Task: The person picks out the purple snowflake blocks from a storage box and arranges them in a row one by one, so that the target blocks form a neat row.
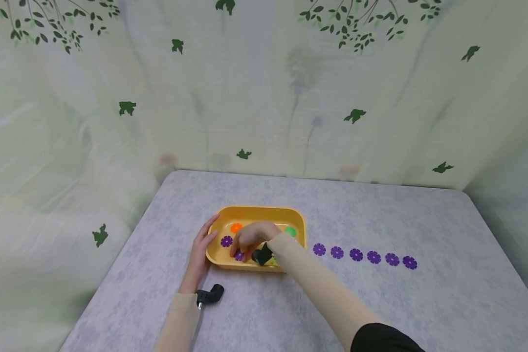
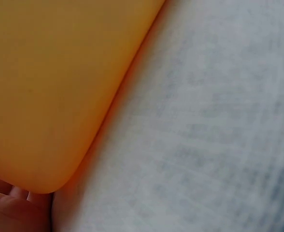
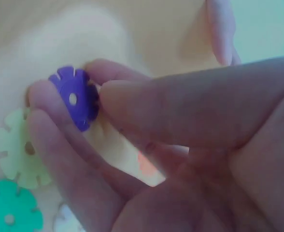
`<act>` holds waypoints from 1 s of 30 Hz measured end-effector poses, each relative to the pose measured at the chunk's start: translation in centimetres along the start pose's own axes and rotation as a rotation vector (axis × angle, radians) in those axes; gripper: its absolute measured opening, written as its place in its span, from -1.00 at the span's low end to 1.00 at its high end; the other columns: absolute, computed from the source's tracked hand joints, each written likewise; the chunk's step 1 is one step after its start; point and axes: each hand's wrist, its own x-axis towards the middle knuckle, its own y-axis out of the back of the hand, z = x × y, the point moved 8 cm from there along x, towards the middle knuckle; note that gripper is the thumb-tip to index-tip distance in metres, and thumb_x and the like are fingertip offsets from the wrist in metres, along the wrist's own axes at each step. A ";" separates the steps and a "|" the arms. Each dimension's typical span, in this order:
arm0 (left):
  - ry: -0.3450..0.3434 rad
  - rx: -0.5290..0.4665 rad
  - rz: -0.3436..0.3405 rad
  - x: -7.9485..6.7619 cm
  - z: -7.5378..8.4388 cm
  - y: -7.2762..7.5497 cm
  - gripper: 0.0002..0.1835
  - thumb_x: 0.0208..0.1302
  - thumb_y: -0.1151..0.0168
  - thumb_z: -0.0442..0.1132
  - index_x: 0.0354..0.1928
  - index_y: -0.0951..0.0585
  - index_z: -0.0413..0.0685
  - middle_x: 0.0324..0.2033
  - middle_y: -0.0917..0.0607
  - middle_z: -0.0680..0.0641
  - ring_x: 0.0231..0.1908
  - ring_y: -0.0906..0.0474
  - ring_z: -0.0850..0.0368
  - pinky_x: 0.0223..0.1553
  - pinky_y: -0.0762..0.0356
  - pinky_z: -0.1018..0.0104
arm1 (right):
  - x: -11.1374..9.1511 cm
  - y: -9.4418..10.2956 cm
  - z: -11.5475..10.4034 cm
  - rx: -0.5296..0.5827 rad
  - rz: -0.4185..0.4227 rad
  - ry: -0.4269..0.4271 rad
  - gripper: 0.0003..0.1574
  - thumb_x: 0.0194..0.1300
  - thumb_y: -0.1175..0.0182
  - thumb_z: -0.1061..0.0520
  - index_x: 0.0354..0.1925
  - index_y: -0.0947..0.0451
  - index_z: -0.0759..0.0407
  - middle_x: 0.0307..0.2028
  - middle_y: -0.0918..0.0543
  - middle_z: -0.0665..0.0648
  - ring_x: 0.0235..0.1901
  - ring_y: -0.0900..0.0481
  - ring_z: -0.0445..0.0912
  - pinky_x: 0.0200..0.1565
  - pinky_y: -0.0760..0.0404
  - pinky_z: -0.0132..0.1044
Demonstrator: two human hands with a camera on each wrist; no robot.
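Observation:
A yellow-orange tray point(image 1: 259, 212) stands on the table with loose interlocking plastic discs in it. My left hand point(image 1: 199, 254) holds its left end, fingers at the rim; in the left wrist view, fingers show beside the tray's outer corner point(image 2: 45, 164). Inside the tray, my right hand point(image 1: 253, 237) pinches a purple notched disc point(image 3: 73, 99) between thumb and fingers. Another purple disc point(image 1: 226, 241) and an orange disc point(image 1: 236, 228) lie to its left and behind. A green disc point(image 1: 290, 231) lies toward the right end. Pale yellow-green discs point(image 3: 19, 150) are partly hidden by the right hand.
Several purple discs point(image 1: 356, 254) lie in a spaced row on the grey table point(image 1: 444, 234), right of the tray. A pale curtain point(image 1: 268, 88) with leaf prints hangs behind the table's far edge. Black wrist cameras point(image 1: 211, 294) are strapped to both arms.

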 end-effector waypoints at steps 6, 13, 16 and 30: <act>0.020 0.030 0.021 -0.2 0.0 0.2 -0.53 0.47 0.07 -0.24 0.39 -0.32 -0.02 0.38 -0.26 0.04 0.38 -0.06 0.20 0.35 -0.01 0.36 | -0.3 1.5 1.0 0.039 0.061 0.031 -0.64 0.29 0.01 0.47 0.00 -0.58 0.40 -0.26 -0.62 0.19 -0.48 -0.54 -0.09 -0.33 -0.63 -0.36; 0.024 0.003 0.008 -0.1 -0.1 0.1 -0.52 0.47 0.08 -0.24 0.39 -0.31 0.00 0.38 -0.25 0.07 0.37 -0.06 0.22 0.36 -0.01 0.35 | 0.0 2.7 1.7 -0.006 0.138 0.101 -0.64 0.17 -0.06 0.52 -0.09 -0.62 0.34 -0.46 -0.49 0.06 -0.62 -0.33 -0.17 -0.55 -0.39 -0.43; 0.019 -0.013 0.000 -0.1 -0.1 -0.1 -0.52 0.47 0.07 -0.24 0.39 -0.31 -0.01 0.39 -0.25 0.06 0.37 -0.07 0.22 0.34 -0.03 0.40 | 0.0 2.8 1.6 -0.040 0.141 0.126 -0.65 0.15 -0.09 0.54 -0.11 -0.61 0.37 -0.50 -0.45 0.05 -0.61 -0.29 -0.16 -0.56 -0.33 -0.41; 0.001 -0.011 0.012 0.0 -0.1 0.1 -0.53 0.46 0.06 -0.25 0.38 -0.33 -0.04 0.38 -0.27 0.04 0.37 -0.08 0.21 0.33 -0.05 0.41 | 0.7 2.8 1.7 -0.247 0.265 0.247 -0.72 0.02 -0.23 0.55 -0.34 -0.58 0.26 -0.45 -0.46 0.04 -0.42 -0.35 -0.19 -0.43 -0.38 -0.47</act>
